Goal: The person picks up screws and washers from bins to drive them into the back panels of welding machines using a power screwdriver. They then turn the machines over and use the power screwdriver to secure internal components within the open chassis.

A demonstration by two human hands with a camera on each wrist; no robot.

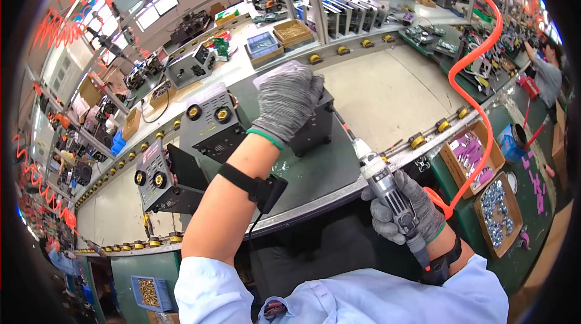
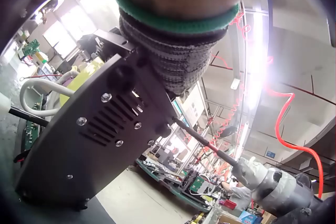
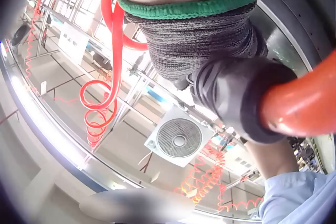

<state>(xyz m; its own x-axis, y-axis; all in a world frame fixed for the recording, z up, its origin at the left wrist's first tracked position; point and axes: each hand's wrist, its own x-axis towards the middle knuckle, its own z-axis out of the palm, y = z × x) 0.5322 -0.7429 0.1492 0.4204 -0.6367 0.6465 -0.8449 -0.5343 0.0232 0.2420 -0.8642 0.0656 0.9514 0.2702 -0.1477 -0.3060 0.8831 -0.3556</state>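
My gloved left hand [image 1: 287, 103] is at the top of a black metal case [image 1: 315, 127], fingers curled over its upper edge and mostly hidden behind the glove. In the left wrist view the case's slotted panel [image 2: 100, 140] shows several screws. My gloved right hand [image 1: 417, 206] grips an air screwdriver [image 1: 387, 188] round its body. Its long bit [image 2: 197, 137] points at the case, the tip right at the panel's edge near a screw. The red air hose [image 3: 299, 103] leaves the screwdriver's rear end in the right wrist view.
Two more black cases with round brass sockets, a middle one [image 1: 212, 124] and a nearer one [image 1: 166, 178], stand to the left. A box of screws [image 1: 499, 215] and a box of purple parts [image 1: 472, 157] lie at right. The orange hose [image 1: 469, 63] hangs at right.
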